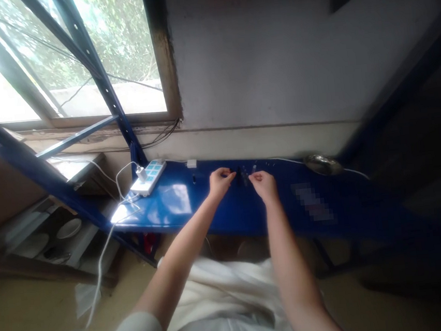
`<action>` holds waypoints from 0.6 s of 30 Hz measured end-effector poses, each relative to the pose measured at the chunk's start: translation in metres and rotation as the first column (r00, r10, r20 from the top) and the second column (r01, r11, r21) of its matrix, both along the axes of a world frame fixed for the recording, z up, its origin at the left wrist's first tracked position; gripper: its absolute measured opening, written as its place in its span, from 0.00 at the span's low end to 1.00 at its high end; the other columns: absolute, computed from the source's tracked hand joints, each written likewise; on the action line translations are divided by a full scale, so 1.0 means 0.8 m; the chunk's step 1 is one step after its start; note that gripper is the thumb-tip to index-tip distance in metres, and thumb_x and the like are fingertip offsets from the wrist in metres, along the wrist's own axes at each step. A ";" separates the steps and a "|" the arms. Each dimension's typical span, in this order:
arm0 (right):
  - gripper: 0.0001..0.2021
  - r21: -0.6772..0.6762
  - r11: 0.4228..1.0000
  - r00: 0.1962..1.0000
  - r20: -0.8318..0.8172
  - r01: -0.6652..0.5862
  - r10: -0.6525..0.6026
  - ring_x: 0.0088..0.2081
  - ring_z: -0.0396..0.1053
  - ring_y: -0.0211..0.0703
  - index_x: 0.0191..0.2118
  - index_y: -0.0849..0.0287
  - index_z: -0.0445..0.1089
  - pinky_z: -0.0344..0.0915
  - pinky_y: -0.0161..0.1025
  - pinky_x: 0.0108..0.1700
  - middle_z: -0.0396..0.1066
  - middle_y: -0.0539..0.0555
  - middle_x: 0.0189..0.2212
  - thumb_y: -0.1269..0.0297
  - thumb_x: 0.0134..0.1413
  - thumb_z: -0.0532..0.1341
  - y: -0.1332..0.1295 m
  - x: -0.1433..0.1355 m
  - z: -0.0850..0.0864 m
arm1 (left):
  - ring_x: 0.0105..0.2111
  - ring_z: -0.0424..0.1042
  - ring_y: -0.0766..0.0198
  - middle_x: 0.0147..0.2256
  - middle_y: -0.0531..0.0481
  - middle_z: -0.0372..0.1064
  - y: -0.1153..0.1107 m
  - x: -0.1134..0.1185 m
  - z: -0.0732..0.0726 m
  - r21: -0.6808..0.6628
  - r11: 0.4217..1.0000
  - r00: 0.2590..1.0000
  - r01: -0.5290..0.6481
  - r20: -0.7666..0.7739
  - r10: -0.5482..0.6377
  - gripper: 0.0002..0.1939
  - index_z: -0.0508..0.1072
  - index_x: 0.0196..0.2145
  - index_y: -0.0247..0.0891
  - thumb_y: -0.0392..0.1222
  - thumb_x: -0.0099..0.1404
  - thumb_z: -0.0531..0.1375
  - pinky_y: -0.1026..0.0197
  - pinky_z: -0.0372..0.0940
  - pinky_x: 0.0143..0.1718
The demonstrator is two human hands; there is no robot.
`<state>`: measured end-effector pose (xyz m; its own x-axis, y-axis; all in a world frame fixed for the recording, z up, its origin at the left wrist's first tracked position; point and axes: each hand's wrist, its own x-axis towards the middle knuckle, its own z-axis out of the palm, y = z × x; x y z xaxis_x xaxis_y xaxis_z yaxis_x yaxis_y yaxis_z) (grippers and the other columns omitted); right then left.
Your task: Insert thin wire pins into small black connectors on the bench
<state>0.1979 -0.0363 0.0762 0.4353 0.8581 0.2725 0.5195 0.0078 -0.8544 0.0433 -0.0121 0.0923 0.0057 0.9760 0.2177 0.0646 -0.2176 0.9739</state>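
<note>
Both of my hands are over the middle of a blue table (225,212), a short gap apart. My left hand (221,181) is pinched closed beside some small dark items (239,176); what its fingertips hold is too small to name. To the right, my right hand (262,183) has thumb and finger pressed together near a small clear strip (244,175), and I cannot make out what is between them. Several tiny pieces (269,164) lie on the table just behind my right hand.
A white power strip (149,178) with a plug and cable sits at the table's left end. Near the back edge are a small white box (191,163) and a small black item (194,179). A shiny metal dish (323,164) stands at the back right. Blue metal posts rise at the left.
</note>
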 end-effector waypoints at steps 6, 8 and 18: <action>0.08 -0.251 0.967 0.990 0.143 0.038 -0.002 0.33 0.71 0.43 0.31 0.63 0.71 0.62 0.36 0.36 0.74 0.58 0.31 0.66 0.44 0.60 0.021 0.016 -0.033 | 0.29 0.70 0.63 0.29 0.46 0.72 0.027 0.031 -0.064 -0.065 0.998 0.909 -0.006 -0.417 -0.022 0.09 0.74 0.30 0.34 0.39 0.49 0.64 0.63 0.62 0.31; 0.07 -0.308 0.951 0.979 0.202 0.036 0.028 0.35 0.71 0.44 0.31 0.62 0.72 0.62 0.35 0.36 0.74 0.58 0.33 0.66 0.45 0.60 0.027 0.016 -0.040 | 0.32 0.70 0.61 0.32 0.45 0.73 0.030 0.036 -0.074 -0.096 0.995 0.876 -0.012 -0.481 -0.036 0.09 0.74 0.31 0.35 0.40 0.51 0.63 0.61 0.62 0.34; 0.10 -0.430 0.901 0.937 0.337 0.065 0.093 0.37 0.71 0.45 0.35 0.59 0.74 0.60 0.34 0.34 0.74 0.59 0.35 0.63 0.49 0.58 0.037 0.009 -0.070 | 0.42 0.69 0.56 0.38 0.45 0.73 0.038 0.055 -0.091 -0.089 0.994 0.707 -0.059 -0.707 -0.021 0.09 0.74 0.35 0.39 0.44 0.57 0.59 0.53 0.56 0.47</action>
